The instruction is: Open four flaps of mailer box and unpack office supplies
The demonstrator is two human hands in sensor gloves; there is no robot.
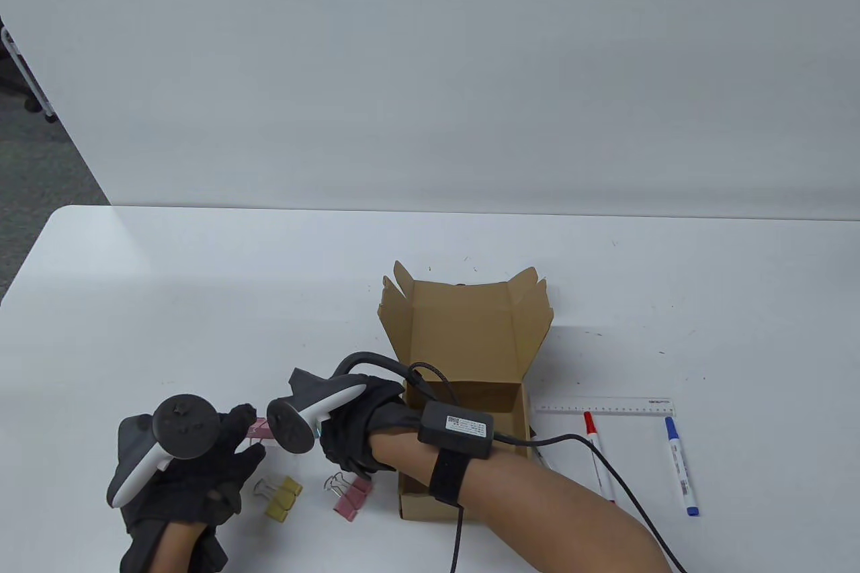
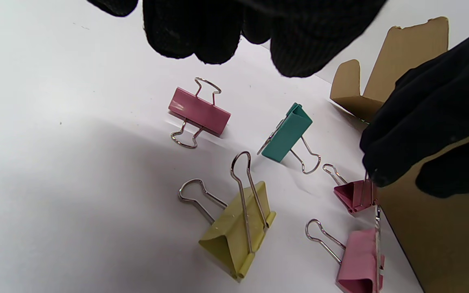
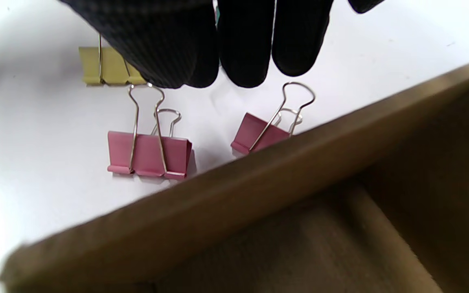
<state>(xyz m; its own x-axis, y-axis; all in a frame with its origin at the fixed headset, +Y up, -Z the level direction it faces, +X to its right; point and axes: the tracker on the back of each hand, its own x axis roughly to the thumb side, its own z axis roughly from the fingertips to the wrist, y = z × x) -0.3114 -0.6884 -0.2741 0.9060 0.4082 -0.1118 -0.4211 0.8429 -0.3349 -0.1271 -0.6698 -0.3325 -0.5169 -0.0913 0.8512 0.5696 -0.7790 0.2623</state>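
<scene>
The brown mailer box (image 1: 463,331) stands open at mid-table, flaps up. My right hand (image 1: 349,438) reaches across its left wall (image 3: 299,203); its straight fingertips (image 3: 299,61) hover at the wire handle of a dark pink binder clip (image 2: 354,195) beside the box and pinch nothing. My left hand (image 1: 228,445) hovers spread over the table left of the box, holding nothing. Around it lie a pink clip (image 2: 199,110), a teal clip (image 2: 287,132), a yellow clip (image 1: 282,498) and a light pink clip (image 1: 353,496). The box's inside is mostly hidden by my right arm.
Right of the box lie a clear ruler (image 1: 605,406), a red-capped marker (image 1: 598,455) and a blue-capped marker (image 1: 680,465). A cable runs from the right wrist off the bottom edge. The table's left edge lies far left of the hands.
</scene>
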